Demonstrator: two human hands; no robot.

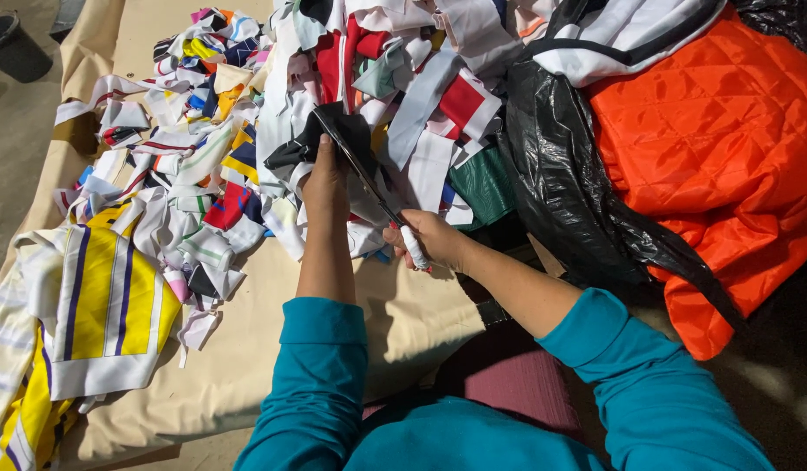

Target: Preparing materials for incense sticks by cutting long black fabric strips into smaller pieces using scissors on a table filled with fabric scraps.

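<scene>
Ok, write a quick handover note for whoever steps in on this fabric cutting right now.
Left hand holds up a piece of black fabric.
Right hand grips scissors, blades open against the black piece.
Cut scraps are piled on the tan cloth; striped yellow pieces lie at left.
Black plastic bag and orange quilted fabric sit at right.
The black piece isn't cut through yet.

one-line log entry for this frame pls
left hand: holds black fabric piece | right hand: scissors, blades at fabric | surroundings: scrap pile
</scene>
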